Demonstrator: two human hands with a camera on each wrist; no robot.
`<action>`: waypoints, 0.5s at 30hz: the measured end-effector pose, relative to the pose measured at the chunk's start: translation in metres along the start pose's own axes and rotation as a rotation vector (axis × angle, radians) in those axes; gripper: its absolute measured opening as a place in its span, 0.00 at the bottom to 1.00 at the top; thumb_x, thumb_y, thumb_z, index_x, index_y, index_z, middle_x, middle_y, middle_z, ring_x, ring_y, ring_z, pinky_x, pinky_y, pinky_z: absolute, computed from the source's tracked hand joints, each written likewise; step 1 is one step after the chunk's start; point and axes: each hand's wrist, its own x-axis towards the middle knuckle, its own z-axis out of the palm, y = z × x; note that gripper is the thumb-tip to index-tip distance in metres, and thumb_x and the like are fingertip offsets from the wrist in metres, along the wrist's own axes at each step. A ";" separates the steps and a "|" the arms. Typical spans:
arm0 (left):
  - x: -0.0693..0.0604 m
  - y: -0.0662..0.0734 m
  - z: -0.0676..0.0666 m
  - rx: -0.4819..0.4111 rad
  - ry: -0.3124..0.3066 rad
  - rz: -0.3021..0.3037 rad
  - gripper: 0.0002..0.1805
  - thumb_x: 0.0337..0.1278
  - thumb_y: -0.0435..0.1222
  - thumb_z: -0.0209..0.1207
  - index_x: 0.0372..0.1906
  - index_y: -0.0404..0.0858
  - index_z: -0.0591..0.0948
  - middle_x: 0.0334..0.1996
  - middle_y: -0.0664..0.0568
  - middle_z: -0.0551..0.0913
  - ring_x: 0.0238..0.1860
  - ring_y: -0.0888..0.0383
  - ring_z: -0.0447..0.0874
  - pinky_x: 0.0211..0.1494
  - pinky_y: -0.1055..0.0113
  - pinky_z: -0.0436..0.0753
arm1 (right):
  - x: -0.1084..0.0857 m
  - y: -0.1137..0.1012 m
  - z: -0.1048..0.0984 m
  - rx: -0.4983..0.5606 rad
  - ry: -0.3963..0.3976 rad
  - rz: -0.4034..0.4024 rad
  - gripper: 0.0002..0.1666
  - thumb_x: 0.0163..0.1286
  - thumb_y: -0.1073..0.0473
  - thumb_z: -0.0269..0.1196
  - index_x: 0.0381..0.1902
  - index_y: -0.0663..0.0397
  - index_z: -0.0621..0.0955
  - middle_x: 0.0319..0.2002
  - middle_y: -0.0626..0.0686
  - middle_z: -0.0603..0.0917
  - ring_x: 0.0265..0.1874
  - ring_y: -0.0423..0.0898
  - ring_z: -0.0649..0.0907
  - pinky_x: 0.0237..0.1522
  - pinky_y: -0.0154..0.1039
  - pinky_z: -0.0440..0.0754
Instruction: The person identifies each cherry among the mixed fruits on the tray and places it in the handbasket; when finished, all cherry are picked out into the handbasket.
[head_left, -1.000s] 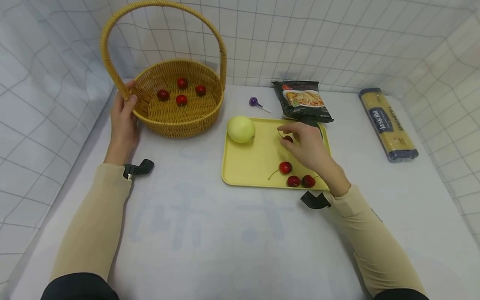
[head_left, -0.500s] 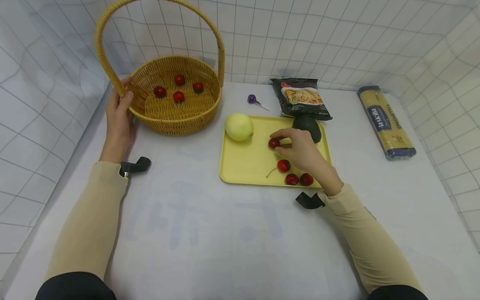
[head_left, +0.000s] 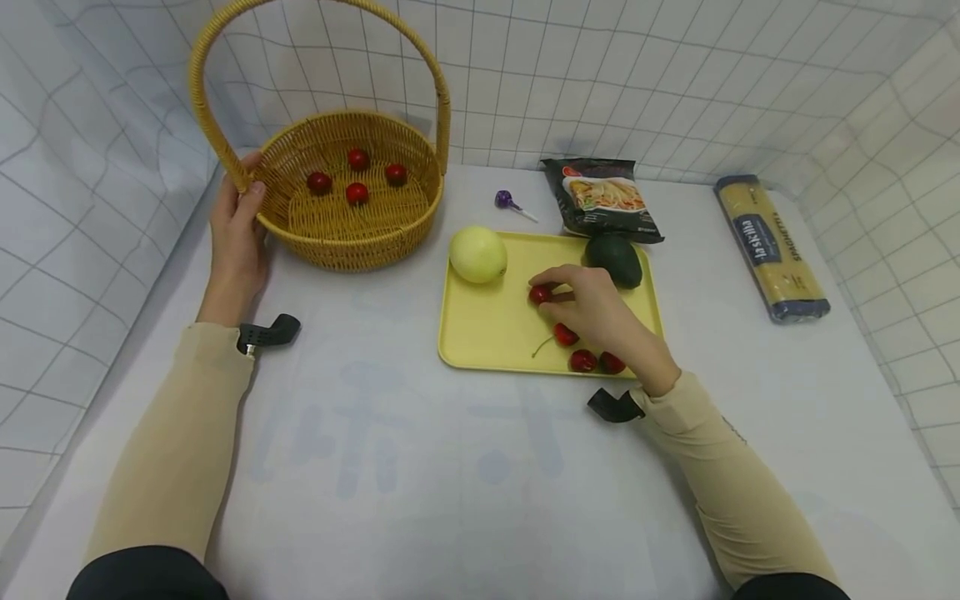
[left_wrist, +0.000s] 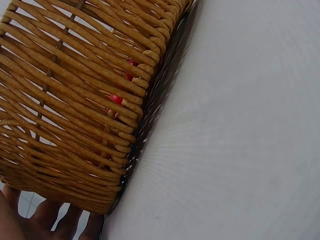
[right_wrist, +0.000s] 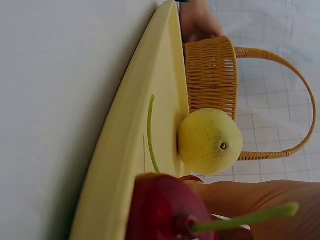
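Note:
My left hand (head_left: pixel 238 237) grips the wicker basket (head_left: pixel 348 250) at its left rim, by the foot of the tall handle. Several red cherries (head_left: pixel 357 193) lie inside, and specks of red show through the weave in the left wrist view. Over the yellow tray (head_left: pixel 480 333), my right hand (head_left: pixel 588 304) pinches a cherry (head_left: pixel 539 295) between thumb and fingers. Whether it touches the tray is unclear. Three other cherries (head_left: pixel 582 361) lie near the tray's front right, partly under the hand; one fills the foreground of the right wrist view, its green stem (right_wrist: pixel 250 218) sticking out.
On the tray stand a pale yellow-green round fruit (head_left: pixel 478 255) at back left and a dark green avocado-like fruit (head_left: pixel 613 260) at back right. Behind are a purple lollipop (head_left: pixel 505 200) and a black noodle packet (head_left: pixel 603 200). A spaghetti pack (head_left: pixel 772 250) lies far right.
My right hand has moved left and slightly toward me with the cherry, uncovering the dark green fruit. The left hand stays on the basket; the whole view has shifted slightly.

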 end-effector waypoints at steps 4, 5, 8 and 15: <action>0.001 0.001 -0.002 -0.001 0.000 0.006 0.24 0.77 0.38 0.57 0.73 0.50 0.76 0.73 0.53 0.71 0.74 0.55 0.67 0.75 0.66 0.64 | 0.002 -0.002 0.001 -0.038 -0.009 -0.027 0.21 0.70 0.67 0.70 0.60 0.56 0.86 0.60 0.57 0.87 0.56 0.53 0.89 0.59 0.49 0.85; 0.001 0.001 -0.002 -0.001 0.001 0.008 0.24 0.77 0.38 0.57 0.73 0.50 0.76 0.73 0.53 0.71 0.74 0.55 0.67 0.76 0.66 0.64 | 0.002 -0.003 0.001 -0.053 -0.008 -0.036 0.21 0.70 0.66 0.70 0.60 0.56 0.86 0.59 0.57 0.87 0.55 0.53 0.89 0.59 0.49 0.85; 0.001 0.001 -0.002 -0.020 0.008 0.010 0.24 0.77 0.38 0.58 0.73 0.49 0.77 0.73 0.53 0.72 0.74 0.55 0.67 0.75 0.66 0.63 | 0.004 -0.004 0.000 -0.080 0.010 -0.066 0.20 0.70 0.66 0.71 0.60 0.57 0.86 0.58 0.57 0.88 0.54 0.53 0.89 0.58 0.50 0.85; 0.001 -0.001 0.001 -0.033 0.014 0.014 0.23 0.76 0.36 0.58 0.72 0.48 0.78 0.72 0.52 0.73 0.72 0.55 0.69 0.72 0.66 0.67 | 0.009 -0.009 -0.004 -0.035 0.138 -0.150 0.20 0.68 0.68 0.70 0.58 0.62 0.85 0.55 0.59 0.89 0.52 0.55 0.90 0.56 0.49 0.87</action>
